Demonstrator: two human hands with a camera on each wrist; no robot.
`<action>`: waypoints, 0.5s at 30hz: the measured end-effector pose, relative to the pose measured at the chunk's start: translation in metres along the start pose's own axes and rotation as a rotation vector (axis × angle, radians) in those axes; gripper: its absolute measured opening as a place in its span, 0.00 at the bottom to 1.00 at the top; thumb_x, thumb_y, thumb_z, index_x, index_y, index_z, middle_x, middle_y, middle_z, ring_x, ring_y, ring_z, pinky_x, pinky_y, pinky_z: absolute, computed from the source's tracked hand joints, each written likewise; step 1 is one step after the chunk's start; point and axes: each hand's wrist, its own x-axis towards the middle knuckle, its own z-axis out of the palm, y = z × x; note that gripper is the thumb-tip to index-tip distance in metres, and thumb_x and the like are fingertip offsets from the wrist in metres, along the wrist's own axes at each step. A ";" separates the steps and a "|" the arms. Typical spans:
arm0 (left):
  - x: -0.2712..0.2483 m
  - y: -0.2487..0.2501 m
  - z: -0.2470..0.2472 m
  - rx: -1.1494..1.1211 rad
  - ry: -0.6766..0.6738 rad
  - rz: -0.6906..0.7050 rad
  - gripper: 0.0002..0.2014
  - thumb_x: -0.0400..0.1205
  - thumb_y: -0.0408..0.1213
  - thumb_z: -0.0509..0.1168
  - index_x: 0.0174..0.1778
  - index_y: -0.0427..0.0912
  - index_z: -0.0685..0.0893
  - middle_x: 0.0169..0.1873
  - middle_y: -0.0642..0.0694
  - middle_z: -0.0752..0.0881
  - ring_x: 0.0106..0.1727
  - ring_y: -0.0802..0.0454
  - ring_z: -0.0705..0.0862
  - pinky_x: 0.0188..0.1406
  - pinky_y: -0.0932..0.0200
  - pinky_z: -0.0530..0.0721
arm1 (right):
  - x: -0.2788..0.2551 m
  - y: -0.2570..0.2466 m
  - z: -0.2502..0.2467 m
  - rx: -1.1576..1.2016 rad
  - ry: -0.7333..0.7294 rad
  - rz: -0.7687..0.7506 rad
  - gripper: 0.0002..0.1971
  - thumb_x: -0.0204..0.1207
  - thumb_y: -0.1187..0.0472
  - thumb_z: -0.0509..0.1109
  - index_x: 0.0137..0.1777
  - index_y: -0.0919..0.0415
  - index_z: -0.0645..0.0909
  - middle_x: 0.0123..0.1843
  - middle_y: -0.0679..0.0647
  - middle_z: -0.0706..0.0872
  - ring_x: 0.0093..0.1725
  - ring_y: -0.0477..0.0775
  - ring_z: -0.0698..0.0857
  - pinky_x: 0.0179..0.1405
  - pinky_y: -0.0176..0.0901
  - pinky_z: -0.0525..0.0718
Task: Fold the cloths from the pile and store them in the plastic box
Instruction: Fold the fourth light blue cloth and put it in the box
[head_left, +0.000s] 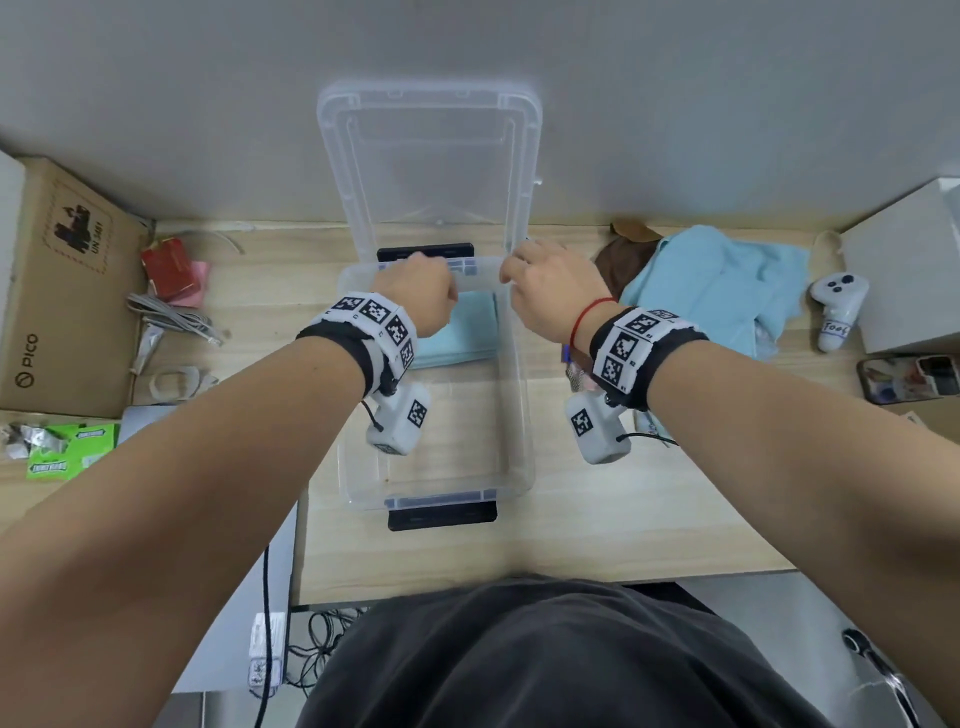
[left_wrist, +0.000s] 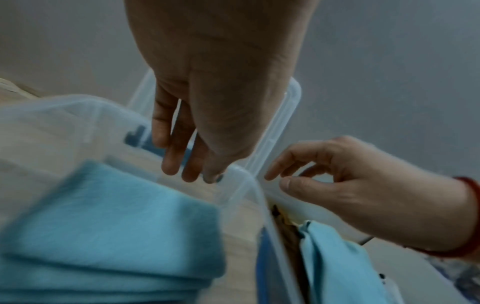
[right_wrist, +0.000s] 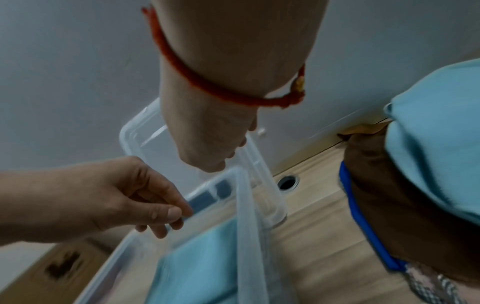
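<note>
A clear plastic box (head_left: 524, 415) stands open on the wooden table, and its lid (head_left: 431, 156) leans on the wall behind it. Folded light-blue cloths (head_left: 467, 327) (left_wrist: 116, 216) (right_wrist: 202, 257) lie in the far half of the box. My left hand (head_left: 415, 291) (left_wrist: 192, 172) hangs over the far rim with loose fingers and holds nothing. At the far right corner, my right hand (head_left: 545, 291) (right_wrist: 218, 160) has loosely curled fingers with nothing between them. The cloth pile (head_left: 717, 280) (right_wrist: 436, 144), light blue over a brown cloth (head_left: 618, 260), lies to the right of the box.
A cardboard box (head_left: 62, 291), a red packet (head_left: 169, 265) and grey cables (head_left: 171, 312) lie at the left. A white controller (head_left: 839, 306), a phone (head_left: 909, 379) and a white box (head_left: 904, 275) sit at the right. Green packets (head_left: 67, 452) lie near the left front.
</note>
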 end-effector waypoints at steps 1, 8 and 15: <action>0.003 0.013 -0.007 -0.044 0.026 0.018 0.13 0.80 0.37 0.60 0.51 0.53 0.89 0.50 0.48 0.89 0.53 0.42 0.85 0.45 0.53 0.83 | -0.005 0.010 -0.006 0.033 0.017 0.058 0.13 0.78 0.62 0.61 0.59 0.56 0.83 0.58 0.56 0.83 0.60 0.61 0.79 0.54 0.51 0.76; 0.026 0.118 -0.012 -0.239 0.082 0.107 0.08 0.79 0.40 0.63 0.43 0.55 0.88 0.44 0.52 0.86 0.52 0.49 0.85 0.51 0.57 0.82 | -0.068 0.105 -0.010 0.161 -0.038 0.466 0.11 0.77 0.58 0.61 0.54 0.51 0.83 0.57 0.54 0.85 0.55 0.63 0.83 0.48 0.50 0.82; 0.040 0.201 0.038 -0.333 -0.065 0.072 0.08 0.75 0.41 0.70 0.49 0.50 0.84 0.43 0.52 0.88 0.51 0.48 0.86 0.54 0.52 0.84 | -0.141 0.186 0.022 0.286 -0.173 0.754 0.17 0.74 0.61 0.65 0.63 0.58 0.74 0.57 0.61 0.84 0.56 0.65 0.84 0.48 0.48 0.80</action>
